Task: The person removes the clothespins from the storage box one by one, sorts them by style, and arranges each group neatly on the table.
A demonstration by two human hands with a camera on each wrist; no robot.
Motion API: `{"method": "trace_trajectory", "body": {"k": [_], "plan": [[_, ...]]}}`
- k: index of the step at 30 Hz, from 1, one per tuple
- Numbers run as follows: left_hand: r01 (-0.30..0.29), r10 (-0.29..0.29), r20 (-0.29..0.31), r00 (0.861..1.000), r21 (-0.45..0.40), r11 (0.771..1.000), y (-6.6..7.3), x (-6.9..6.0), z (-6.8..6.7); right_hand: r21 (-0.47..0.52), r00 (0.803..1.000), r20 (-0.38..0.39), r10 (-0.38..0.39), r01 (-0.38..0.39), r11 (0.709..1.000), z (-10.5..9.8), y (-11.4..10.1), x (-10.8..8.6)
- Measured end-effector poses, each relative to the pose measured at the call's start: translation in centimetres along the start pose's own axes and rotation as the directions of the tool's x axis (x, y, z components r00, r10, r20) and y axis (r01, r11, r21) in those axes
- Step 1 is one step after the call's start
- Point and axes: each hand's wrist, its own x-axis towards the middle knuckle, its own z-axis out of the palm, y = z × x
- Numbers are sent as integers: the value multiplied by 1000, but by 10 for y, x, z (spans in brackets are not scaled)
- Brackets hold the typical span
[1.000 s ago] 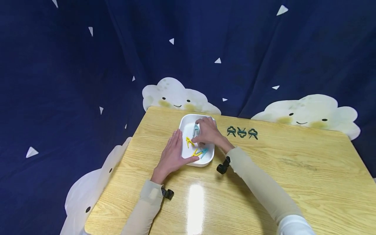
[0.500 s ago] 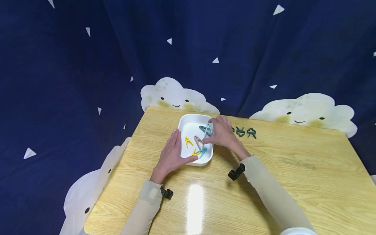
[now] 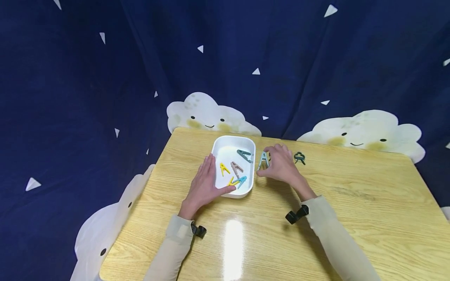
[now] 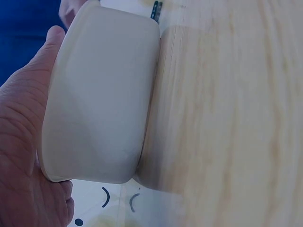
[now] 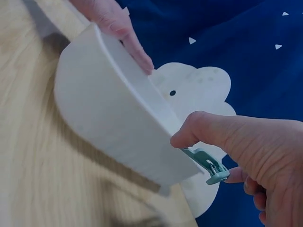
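In the head view my right hand point(image 3: 282, 166) pinches a light teal clothespin point(image 3: 263, 159) between thumb and fingers. It is just off the right side of a white plastic tub point(image 3: 254, 171); the right wrist view shows the same clothespin point(image 5: 208, 165). My left hand point(image 3: 204, 187) rests at the tub's near left corner, fingers straight along the left side and thumb lying over the near rim. Inside the tub lie a dark green clothespin point(image 3: 244, 155), a beige one, a blue one and two yellow ones, one yellow touching the blue.
Right of the tub, a dark green cloud-topped clip point(image 3: 300, 157) lies on the wooden table point(image 3: 351, 203); others beside it are mostly hidden behind my right hand. A dark blue curtain point(image 3: 225, 47) with clouds hangs along the table's far and left edges.
My right hand has lifted the light teal clothespin out of the tub and carried it right, past the rim, towards the green clips. My left hand has stayed at the tub.
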Motion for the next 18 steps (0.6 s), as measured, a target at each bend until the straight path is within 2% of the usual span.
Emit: {"method": "trace_trajectory", "body": {"k": [9, 18], "plan": [[-6, 5, -7, 1000, -9, 1000, 1, 0, 0, -21, 999, 23, 41, -40, 999, 7, 26, -20], [-14, 14, -16, 1000, -3, 1000, 1, 1, -1, -24, 998, 28, 64, -63, 998, 18, 47, -26]]}}
